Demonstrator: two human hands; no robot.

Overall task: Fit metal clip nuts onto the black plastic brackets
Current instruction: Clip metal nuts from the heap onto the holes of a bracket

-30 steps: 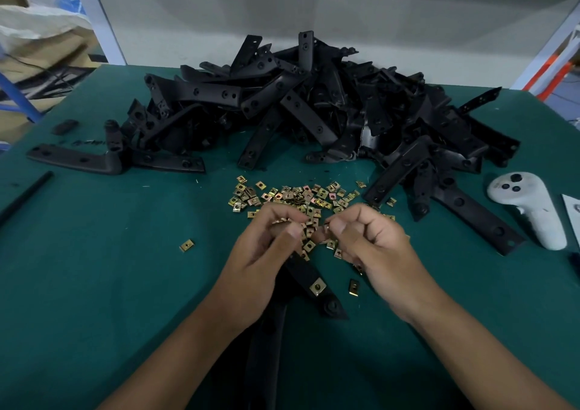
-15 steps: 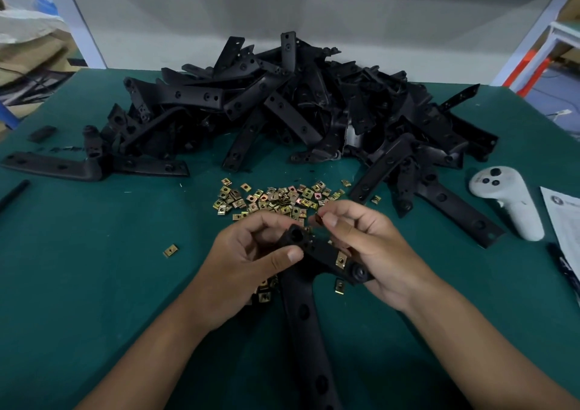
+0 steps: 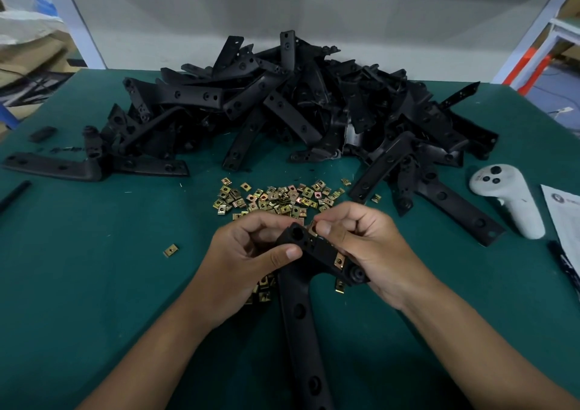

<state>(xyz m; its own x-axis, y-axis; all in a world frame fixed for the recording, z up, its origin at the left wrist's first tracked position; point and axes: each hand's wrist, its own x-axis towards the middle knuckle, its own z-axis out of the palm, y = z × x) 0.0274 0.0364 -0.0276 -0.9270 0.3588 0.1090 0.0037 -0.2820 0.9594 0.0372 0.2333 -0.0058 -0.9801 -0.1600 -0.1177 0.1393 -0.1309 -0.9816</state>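
The held bracket (image 3: 301, 303) is a matte black plastic L-shape w/ round holes along its long arm, which runs toward the camera. Its short arm angles right, just in front of the loose clip nuts (image 3: 276, 197) and above the green table (image 3: 94, 284). One brass-coloured clip nut (image 3: 339, 259) already sits on the short arm – small, square, shiny, hole in the middle.

The left hand (image 3: 248, 262) grips the bracket's corner, thumb pressed on the near face, fingers curled round behind. The right hand (image 3: 367, 249) is wrapped round the short arm from the right, thumb and forefinger pinching a second nut (image 3: 313, 228) at the bracket's top edge; the nut is mostly hidden by the fingertips. Hands are close together, both clamped on the same part.

Loose nuts lie scattered just beyond the bracket, a few more under the left hand, one stray nut (image 3: 170, 250) well left of it. No bin or tray – everything lies straight on the felt-like mat.

Beyond the nuts: a big heap of brackets (image 3: 298, 111), same black plastic, tangled. Right of the held bracket, past the heap's edge, a white controller (image 3: 508, 202) w/ dark buttons, then a sheet of paper (image 3: 565, 218). Far left of the bracket, a thin black rod (image 3: 14, 194).
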